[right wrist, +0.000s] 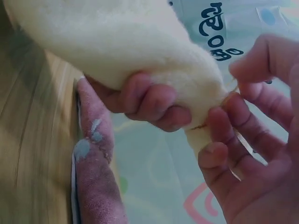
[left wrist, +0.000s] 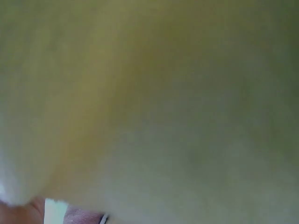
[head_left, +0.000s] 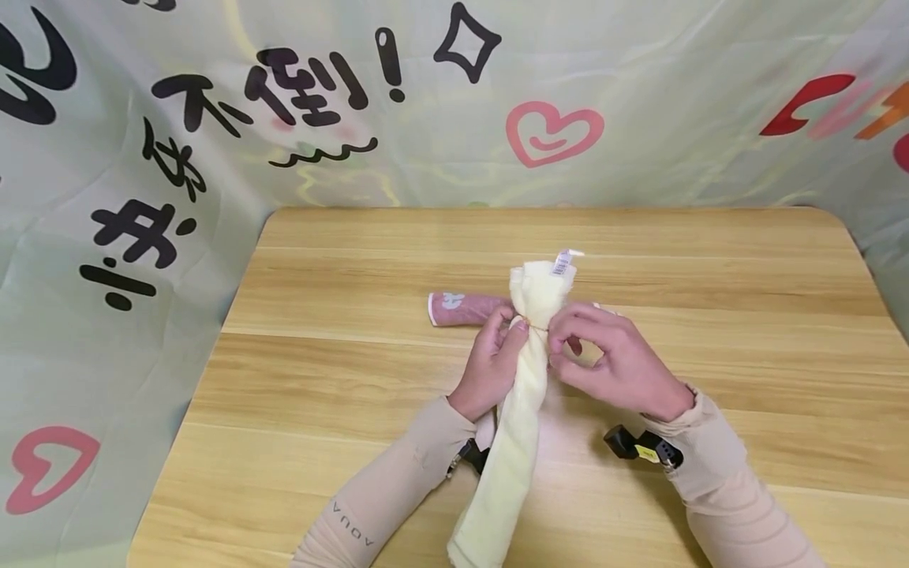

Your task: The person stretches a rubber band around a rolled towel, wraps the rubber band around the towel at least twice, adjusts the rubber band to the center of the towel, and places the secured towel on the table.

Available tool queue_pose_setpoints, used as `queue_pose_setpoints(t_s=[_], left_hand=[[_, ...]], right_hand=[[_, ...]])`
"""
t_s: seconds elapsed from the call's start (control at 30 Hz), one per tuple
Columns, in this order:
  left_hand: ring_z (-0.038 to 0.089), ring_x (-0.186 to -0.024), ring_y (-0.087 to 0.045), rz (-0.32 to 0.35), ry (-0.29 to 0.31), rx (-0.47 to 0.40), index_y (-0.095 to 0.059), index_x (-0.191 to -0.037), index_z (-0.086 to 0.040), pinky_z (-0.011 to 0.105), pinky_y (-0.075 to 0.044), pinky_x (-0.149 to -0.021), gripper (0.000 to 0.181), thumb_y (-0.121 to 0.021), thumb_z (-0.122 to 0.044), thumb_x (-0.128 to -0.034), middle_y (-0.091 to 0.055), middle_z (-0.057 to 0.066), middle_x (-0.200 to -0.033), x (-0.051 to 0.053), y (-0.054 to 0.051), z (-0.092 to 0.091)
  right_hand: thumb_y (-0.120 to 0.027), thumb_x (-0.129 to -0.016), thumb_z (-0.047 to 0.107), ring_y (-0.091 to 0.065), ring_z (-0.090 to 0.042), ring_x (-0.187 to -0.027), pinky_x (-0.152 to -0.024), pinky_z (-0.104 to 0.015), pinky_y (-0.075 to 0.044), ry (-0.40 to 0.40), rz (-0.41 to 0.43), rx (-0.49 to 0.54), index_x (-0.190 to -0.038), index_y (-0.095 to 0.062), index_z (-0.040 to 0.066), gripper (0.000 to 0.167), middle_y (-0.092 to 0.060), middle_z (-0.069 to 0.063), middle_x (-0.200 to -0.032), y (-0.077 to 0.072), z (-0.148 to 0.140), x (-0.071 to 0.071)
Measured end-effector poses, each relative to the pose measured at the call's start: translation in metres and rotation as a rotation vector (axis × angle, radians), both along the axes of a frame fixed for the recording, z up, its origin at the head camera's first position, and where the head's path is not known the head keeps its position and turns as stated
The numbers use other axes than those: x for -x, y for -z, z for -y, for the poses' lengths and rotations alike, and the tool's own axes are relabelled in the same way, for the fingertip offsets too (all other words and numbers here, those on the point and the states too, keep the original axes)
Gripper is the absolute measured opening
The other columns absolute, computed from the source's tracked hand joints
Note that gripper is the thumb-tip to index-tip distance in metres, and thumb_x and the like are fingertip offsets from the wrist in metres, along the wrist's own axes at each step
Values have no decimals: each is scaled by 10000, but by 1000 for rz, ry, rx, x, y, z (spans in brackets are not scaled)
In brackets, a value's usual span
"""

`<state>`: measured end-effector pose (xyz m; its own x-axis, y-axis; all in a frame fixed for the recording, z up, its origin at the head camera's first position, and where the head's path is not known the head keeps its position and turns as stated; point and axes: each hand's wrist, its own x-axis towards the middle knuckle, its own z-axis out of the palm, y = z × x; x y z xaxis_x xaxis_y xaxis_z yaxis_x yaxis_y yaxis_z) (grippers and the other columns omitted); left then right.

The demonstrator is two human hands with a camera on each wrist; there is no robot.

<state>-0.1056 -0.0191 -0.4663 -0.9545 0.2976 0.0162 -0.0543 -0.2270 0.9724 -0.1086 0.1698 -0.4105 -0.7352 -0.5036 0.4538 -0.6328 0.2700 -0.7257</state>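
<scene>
A cream towel [head_left: 521, 426], rolled lengthwise and upright in the head view, has a thin rubber band [head_left: 534, 324] cinched round it near its far end. My left hand [head_left: 490, 359] grips the roll just below the band, its fingers [right wrist: 159, 100] wrapped round the cloth in the right wrist view. On the other side, my right hand [head_left: 611, 355] pinches a strand of the band between thumb and fingertips. A white label [head_left: 563, 262] sticks out of the towel's fanned end. Cream cloth [left wrist: 187, 140] fills most of the left wrist view, blurred.
Behind the cream towel a pink towel roll [head_left: 465, 309] with pale blue patches lies across the wooden table [head_left: 319, 379]; part of it is hidden. A printed cloth [head_left: 639, 158] hangs behind and along the sides of the table. Cameras [head_left: 642, 446] are strapped at the wrists.
</scene>
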Motion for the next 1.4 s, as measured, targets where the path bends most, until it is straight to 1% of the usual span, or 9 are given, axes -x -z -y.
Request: queue_pose_setpoints(t_s=[0.1, 0.17, 0.27, 0.33, 0.4, 0.83, 0.97, 1.13, 1.4], left_hand=[[452, -726, -718, 30, 33, -58, -387, -1252, 36, 304, -625, -604, 255, -375, -178, -1115, -585, 475, -1052, 0, -1, 0], [511, -770, -705, 66, 62, -95, -384, -1267, 2, 323, -632, -620, 265, -379, -214, -1114, -585, 464, -1108, -1, -3, 1], [339, -825, -729, 110, 77, -118, -387, -1299, -70, 303, -628, -675, 274, -475, -185, -1067, -607, 375, -1172, -1, -5, 2], [173, -862, -712, 123, 58, -114, -390, -1309, -114, 288, -625, -707, 346, -565, -145, -1012, -624, 297, -1222, -1, -6, 3], [112, -889, -708, 121, 34, -105, -394, -1313, -128, 275, -627, -737, 428, -634, -95, -960, -637, 258, -1247, -1, -6, 4], [63, -888, -696, 63, 10, -63, -511, -1390, -17, 240, -621, -746, 372, -568, -111, -1034, -632, 322, -1260, 0, -6, 4], [51, -815, -705, 62, 51, -76, -528, -1390, 21, 231, -614, -694, 362, -521, -124, -1059, -628, 388, -1200, -1, -6, 5], [46, -979, -687, 34, 125, -65, -429, -1429, 23, 217, -611, -823, 428, -554, -68, -1030, -577, 360, -1337, -4, -10, 4], [62, -911, -695, 44, -6, 11, -534, -1321, 1, 234, -615, -780, 365, -655, -96, -990, -666, 297, -1245, -2, -12, 1]], right_hand=[[-673, -816, -111, -545, -27, -760, -631, -171, -486, 77, 14, 0, -877, -641, 112, 234, -635, 37, -845, 0, -1, 0], [-688, -815, -132, -557, -10, -735, -619, -153, -502, 132, 26, 6, -889, -637, 95, 244, -643, 50, -825, -1, -1, 0], [-716, -809, -152, -566, -9, -720, -615, -138, -513, 189, 42, 1, -925, -632, 81, 273, -661, 39, -831, -2, 0, 0], [-738, -816, -148, -574, -5, -728, -626, -126, -517, 225, 34, -6, -958, -640, 61, 271, -686, 10, -855, -3, 1, 1], [-767, -817, -137, -583, 8, -739, -630, -113, -514, 256, 20, -5, -976, -655, 54, 273, -709, -14, -879, -3, 1, 1], [-797, -762, -135, -574, -35, -771, -703, -81, -477, 249, -119, 54, -909, -749, 83, 268, -713, -19, -868, -1, 2, 4], [-756, -769, -94, -580, 4, -782, -723, -66, -503, 228, -167, 71, -871, -753, 60, 186, -703, -29, -845, -2, 1, 3], [-687, -795, -39, -624, -2, -769, -734, -71, -548, 247, -225, 13, -849, -737, 61, 124, -710, -25, -823, -3, 2, 1], [-644, -805, -41, -611, -3, -743, -675, -83, -549, 297, -231, -36, -840, -690, 76, 130, -727, -39, -798, 0, 2, 1]])
